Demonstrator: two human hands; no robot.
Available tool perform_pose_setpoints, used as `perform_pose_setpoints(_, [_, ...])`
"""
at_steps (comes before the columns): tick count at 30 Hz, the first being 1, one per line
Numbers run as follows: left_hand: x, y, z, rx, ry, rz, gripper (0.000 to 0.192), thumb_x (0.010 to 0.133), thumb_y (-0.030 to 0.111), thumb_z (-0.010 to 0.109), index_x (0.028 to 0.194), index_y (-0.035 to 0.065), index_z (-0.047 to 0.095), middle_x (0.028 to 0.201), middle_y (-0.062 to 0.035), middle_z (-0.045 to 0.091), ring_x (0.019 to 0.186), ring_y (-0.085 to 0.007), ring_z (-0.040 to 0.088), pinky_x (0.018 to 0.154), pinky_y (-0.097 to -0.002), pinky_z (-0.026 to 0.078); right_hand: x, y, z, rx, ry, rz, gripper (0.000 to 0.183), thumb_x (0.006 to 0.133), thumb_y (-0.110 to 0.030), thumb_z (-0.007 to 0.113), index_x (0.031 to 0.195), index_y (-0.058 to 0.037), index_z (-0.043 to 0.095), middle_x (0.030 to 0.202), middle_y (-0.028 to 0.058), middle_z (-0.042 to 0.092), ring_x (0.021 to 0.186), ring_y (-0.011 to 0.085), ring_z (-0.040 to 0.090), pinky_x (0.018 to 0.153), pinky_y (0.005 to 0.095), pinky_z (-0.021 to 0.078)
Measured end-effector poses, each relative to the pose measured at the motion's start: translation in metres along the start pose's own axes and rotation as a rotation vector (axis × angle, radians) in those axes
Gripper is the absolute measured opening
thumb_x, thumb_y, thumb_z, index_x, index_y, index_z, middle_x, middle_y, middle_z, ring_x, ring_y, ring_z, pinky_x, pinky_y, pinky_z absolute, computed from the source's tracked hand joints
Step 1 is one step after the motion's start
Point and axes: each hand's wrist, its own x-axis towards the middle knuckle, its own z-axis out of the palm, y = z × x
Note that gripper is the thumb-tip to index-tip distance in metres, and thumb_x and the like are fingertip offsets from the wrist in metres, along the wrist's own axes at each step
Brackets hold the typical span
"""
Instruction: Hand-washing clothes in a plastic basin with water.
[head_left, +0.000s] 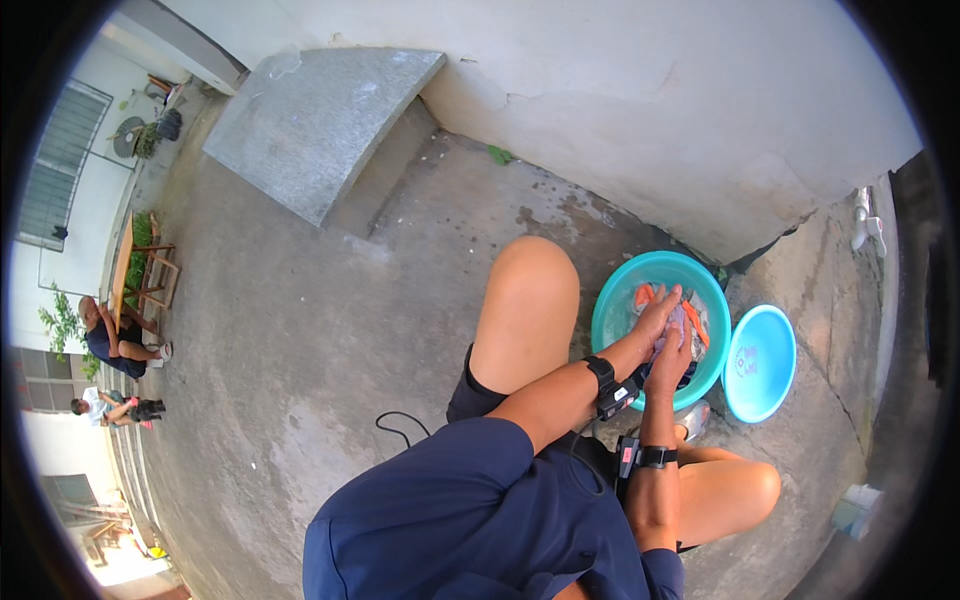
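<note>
A teal plastic basin (606, 319) stands on the concrete in front of me, with wet clothes in it. My left hand (655, 318) and my right hand (671, 358) are close together over the basin. Between them they grip a light purple cloth (661, 341), partly hidden by the fingers. Beside the hands lies an orange cloth (696, 324), with pale printed fabric (699, 349) next to it. Dark fabric (684, 375) shows at the basin's near side, partly behind my right hand.
A light blue basin (769, 375) stands right of the teal one. A wall (675, 135) and a grey stone slab (322, 127) lie ahead. At right are a pipe (861, 217) and a pale bucket (857, 510). Two people sit far left, near a wooden table (124, 262).
</note>
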Motion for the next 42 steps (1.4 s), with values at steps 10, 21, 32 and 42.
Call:
perform_pose_setpoints(10, [-0.033, -0.01, 0.026, -0.126, -0.096, -0.277, 0.05, 0.1, 0.062, 0.05, 0.114, 0.0164, 0.065, 0.106, -0.0011, 0.068, 0.1, -0.0157, 0.063, 0.079, -0.0389, 0.054, 0.053, 0.018, -0.043, 0.027, -0.043, 0.069, 0.051, 0.102, -0.03, 0.053, 0.137, 0.0064, 0.057, 0.131, 0.0189, 0.064, 0.118, 0.0256, 0.061, 0.101, 0.0346, 0.0463])
perform_pose_setpoints(21, [-0.039, -0.032, 0.031, -0.004, -0.091, -0.299, 0.042, 0.104, 0.038, 0.054, 0.136, 0.0117, 0.057, 0.121, -0.0044, 0.065, 0.107, -0.0155, 0.063, 0.086, -0.0347, 0.053, 0.056, 0.022, -0.058, -0.011, 0.253, 0.06, 0.056, 0.103, -0.035, 0.052, 0.139, 0.007, 0.054, 0.141, 0.024, 0.057, 0.126, 0.0298, 0.056, 0.108, 0.0364, 0.0403])
perform_pose_setpoints(32, [-0.021, -0.02, 0.016, 0.009, -0.095, -0.261, 0.034, 0.103, 0.034, 0.054, 0.124, 0.0085, 0.063, 0.111, -0.0033, 0.067, 0.095, -0.0147, 0.065, 0.079, -0.0311, 0.053, 0.028, -0.019, -0.028, -0.199, 0.087, -0.045, 0.053, 0.105, -0.033, 0.052, 0.143, 0.003, 0.051, 0.145, 0.028, 0.052, 0.134, 0.0345, 0.053, 0.111, 0.039, 0.04])
perform_pose_setpoints(42, [-0.007, 0.01, 0.004, -0.136, -0.13, -0.202, 0.039, 0.1, 0.048, 0.057, 0.107, 0.0106, 0.065, 0.095, -0.0022, 0.068, 0.083, -0.0139, 0.064, 0.073, -0.0312, 0.053, -0.008, -0.001, 0.0, -0.222, 0.087, -0.236, 0.043, 0.103, -0.025, 0.051, 0.134, 0.0032, 0.059, 0.134, 0.0237, 0.062, 0.125, 0.0325, 0.058, 0.106, 0.0387, 0.0429])
